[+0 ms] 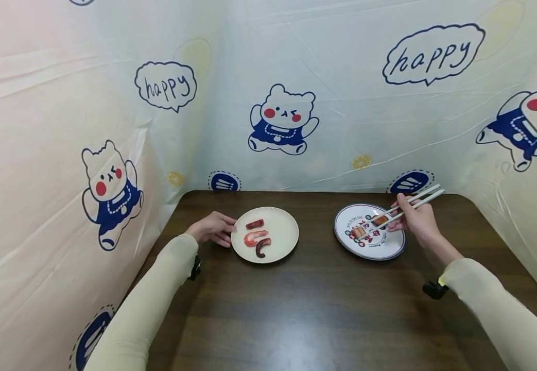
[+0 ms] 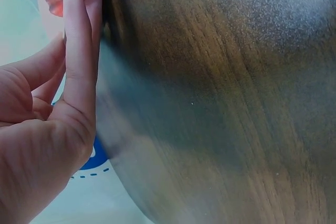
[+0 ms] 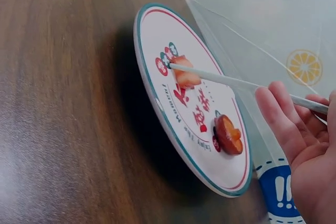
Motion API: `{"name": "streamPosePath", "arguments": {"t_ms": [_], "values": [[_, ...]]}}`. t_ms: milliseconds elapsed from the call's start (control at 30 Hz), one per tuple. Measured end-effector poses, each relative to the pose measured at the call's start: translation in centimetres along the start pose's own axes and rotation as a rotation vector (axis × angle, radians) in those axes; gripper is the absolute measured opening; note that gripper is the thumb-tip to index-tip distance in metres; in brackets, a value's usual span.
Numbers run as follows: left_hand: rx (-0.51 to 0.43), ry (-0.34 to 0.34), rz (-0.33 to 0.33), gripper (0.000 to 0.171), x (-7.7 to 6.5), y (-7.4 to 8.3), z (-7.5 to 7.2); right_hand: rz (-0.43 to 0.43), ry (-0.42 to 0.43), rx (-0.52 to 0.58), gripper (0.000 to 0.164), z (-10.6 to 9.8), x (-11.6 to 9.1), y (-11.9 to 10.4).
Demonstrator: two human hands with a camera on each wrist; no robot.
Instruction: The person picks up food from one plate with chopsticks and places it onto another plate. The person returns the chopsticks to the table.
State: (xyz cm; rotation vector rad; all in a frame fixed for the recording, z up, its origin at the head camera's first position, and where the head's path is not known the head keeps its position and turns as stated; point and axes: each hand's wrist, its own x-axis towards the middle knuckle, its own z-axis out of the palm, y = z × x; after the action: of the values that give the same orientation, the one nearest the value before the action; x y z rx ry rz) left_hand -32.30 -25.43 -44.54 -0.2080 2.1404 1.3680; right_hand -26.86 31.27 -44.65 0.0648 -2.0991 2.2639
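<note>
At its left rim the cream plate (image 1: 275,252) is pinched by my left hand (image 1: 212,228), with the thumb at the rim and long fingers along the edge. On it lie a reddish-brown block (image 1: 255,224), a pink shrimp (image 1: 252,239) and a dark curled piece like a tentacle (image 1: 262,247). My right hand (image 1: 414,219) grips a pair of white chopsticks (image 1: 428,197) over the printed plate (image 1: 384,252). The chopstick tips reach a pale orange-brown food piece (image 3: 186,73). Nearer the hand sits a glossy brown piece like a mushroom (image 3: 229,135).
Both plates stand on a dark wooden table (image 1: 287,309), toward its back edge. A pale curtain (image 1: 342,113) with cartoon bears and "happy" bubbles surrounds the table behind and at the sides. Dark wrist devices (image 1: 435,289) sit at both sleeves.
</note>
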Motion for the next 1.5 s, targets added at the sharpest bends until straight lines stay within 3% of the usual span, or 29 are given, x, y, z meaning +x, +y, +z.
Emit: {"name": "streamPosePath", "arguments": {"t_ms": [200, 700, 1033, 1500], "values": [[-0.008, -0.004, -0.003, 0.047, 0.1, -0.3, 0.2, 0.006, 0.020, 0.028, 0.056, -0.1, -0.4, 0.5], [-0.024, -0.012, 0.000, 0.049, 0.4, -0.3, 0.0, -0.003, -0.149, 0.029, 0.043, -1.3, 0.8, 0.3], [-0.013, -0.007, 0.012, 0.049, 0.4, -0.3, -0.1, 0.026, -0.126, -0.125, 0.033, -1.4, 1.1, 0.0], [-0.009, -0.004, 0.015, 0.049, 0.1, -0.2, 0.0, 0.014, -0.186, -0.220, 0.043, -0.6, 1.1, -0.9]]}}
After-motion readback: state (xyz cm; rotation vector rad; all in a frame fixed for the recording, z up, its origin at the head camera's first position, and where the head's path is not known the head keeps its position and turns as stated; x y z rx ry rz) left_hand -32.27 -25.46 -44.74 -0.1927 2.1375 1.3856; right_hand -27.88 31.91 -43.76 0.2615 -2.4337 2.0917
